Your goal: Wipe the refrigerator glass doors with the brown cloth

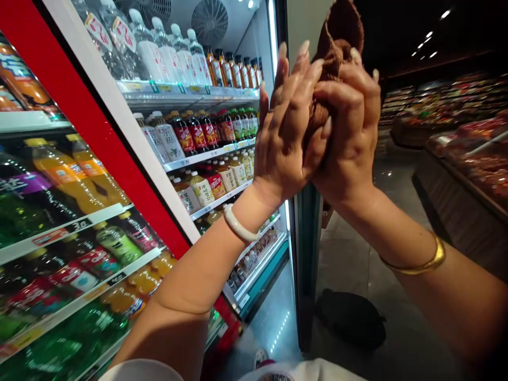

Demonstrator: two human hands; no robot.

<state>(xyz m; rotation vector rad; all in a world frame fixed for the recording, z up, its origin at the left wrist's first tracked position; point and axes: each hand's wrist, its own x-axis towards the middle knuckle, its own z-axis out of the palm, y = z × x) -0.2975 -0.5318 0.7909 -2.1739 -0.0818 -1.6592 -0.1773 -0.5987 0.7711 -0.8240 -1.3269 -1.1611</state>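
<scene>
Both hands are raised together in front of the drinks coolers. A crumpled brown cloth point(342, 24) is bunched between them, and its loose end stands up above the fingers. My right hand point(349, 116) has its fingers curled round the cloth. Against the other side presses my left hand point(288, 129), its fingers fairly straight and its thumb by the cloth. The two palms meet near their heels, so much of the cloth is hidden. A pale bangle point(239, 225) is on the left wrist, a gold bangle point(431, 259) on the right.
To the left, a red-edged cooler point(115, 132) holds rows of soda bottles. Beyond it, lit cooler shelves point(190, 92) carry bottled drinks. A dark round object point(351, 317) is on the floor. Produce stands point(468, 153) line the right side, and a shoe point(261, 358) shows below.
</scene>
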